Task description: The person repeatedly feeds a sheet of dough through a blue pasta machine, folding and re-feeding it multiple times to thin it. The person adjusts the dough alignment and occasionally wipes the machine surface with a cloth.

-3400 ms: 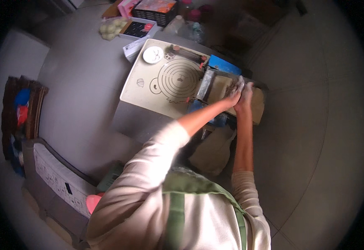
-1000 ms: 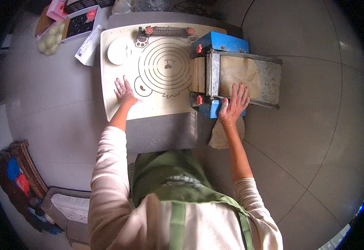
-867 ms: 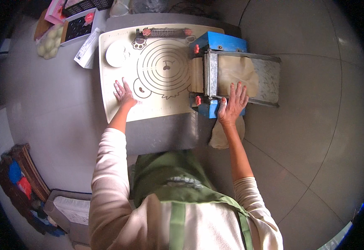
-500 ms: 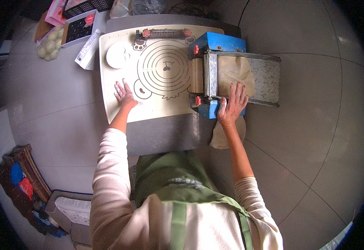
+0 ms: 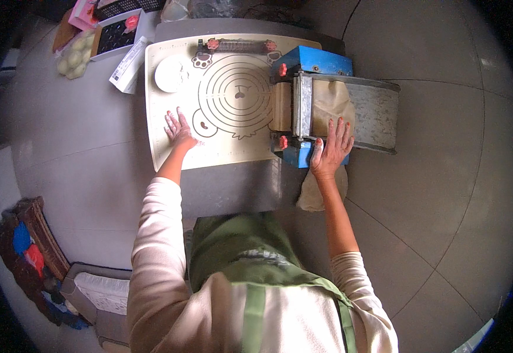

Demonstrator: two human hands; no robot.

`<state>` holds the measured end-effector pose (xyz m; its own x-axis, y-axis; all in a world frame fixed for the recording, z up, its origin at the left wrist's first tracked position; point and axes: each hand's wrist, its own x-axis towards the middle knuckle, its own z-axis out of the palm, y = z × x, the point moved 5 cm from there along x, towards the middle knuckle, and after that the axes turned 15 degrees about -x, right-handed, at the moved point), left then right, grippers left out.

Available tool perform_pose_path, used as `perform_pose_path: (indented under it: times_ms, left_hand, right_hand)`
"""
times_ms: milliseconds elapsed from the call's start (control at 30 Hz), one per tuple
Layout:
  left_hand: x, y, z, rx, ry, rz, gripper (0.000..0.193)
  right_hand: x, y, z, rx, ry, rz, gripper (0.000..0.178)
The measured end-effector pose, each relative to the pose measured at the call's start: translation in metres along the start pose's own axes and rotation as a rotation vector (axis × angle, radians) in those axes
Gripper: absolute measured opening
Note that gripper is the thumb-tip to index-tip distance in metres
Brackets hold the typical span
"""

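My right hand (image 5: pixel 331 150) lies with fingers spread on the near edge of a beige dough sheet (image 5: pixel 330 106), its thumb apart from the rest. The sheet rests creased on the metal tray (image 5: pixel 377 115) of a blue dough roller machine (image 5: pixel 315 60), its left edge at the rollers. On the machine's other side shows a beige band (image 5: pixel 281 106); whether it is roller or dough I cannot tell. My left hand (image 5: pixel 180 130), floury and open, is on the cream printed mat (image 5: pixel 233 152). Another dough piece (image 5: pixel 315 194) hangs below the machine's near side.
A white bowl (image 5: pixel 170 74) stands on the mat's far left. Behind the printed circles lies a ridged roller attachment (image 5: pixel 241 46) with red knobs. Boxes (image 5: pixel 130 65) and a bag of pale round pieces (image 5: pixel 75 57) sit far left. Table edge runs before my green apron (image 5: pixel 239 241).
The dough sheet has slid a little left toward the rollers, its right edge shifting and its folds changing. Both hands stay in nearly the same places; the whole view has shifted slightly.
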<state>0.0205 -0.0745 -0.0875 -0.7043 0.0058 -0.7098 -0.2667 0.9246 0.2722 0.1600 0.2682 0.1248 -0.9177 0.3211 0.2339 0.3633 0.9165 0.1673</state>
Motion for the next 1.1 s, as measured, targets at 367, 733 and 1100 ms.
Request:
perform_pose_path:
  times_ms: [367,733,1100]
  left_hand:
    - [0.001,-0.001,0.001,-0.027,0.014,-0.008,0.143]
    - [0.003,-0.002,0.006,-0.026,0.03,-0.006,0.146]
    - [-0.024,0.002,0.007,0.054,0.257,0.066,0.138]
  right_hand:
    - [0.0,-0.001,-0.001,-0.007,0.002,-0.009,0.05]
    - [-0.002,0.003,-0.001,0.02,0.01,-0.019,0.049]
    - [-0.008,0.015,-0.011,0.187,0.094,-0.015,0.054]
